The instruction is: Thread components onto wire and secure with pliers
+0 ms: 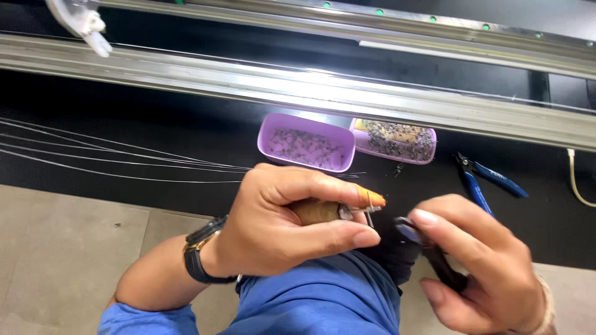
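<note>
The left hand (282,220), a dark watch (200,254) on its wrist, is curled round a short wooden handle (315,211), its grip closed tight on it; the forefinger wears an orange finger cot (370,198), and a thin metal pin (370,208) stands just beside the cot's tip, at the handle's metal end. The right hand (481,263) is close by on the other side, its grip closed on a dark-handled tool (434,251) whose bluish head points toward the pin; it is blurred, so whether it touches the pin cannot be told. Both hands hover above a blue-clad knee (323,298), at the near edge of the black worktop (155,124). Beyond them on the worktop sit two purple trays (304,141) side by side, each holding many small metal pieces. Blue-handled cutters (487,178) lie to the right of the trays. Several thin wires (112,155) run in from the left and converge toward the left hand. Long metal rails (310,93) cross the far side.
</note>
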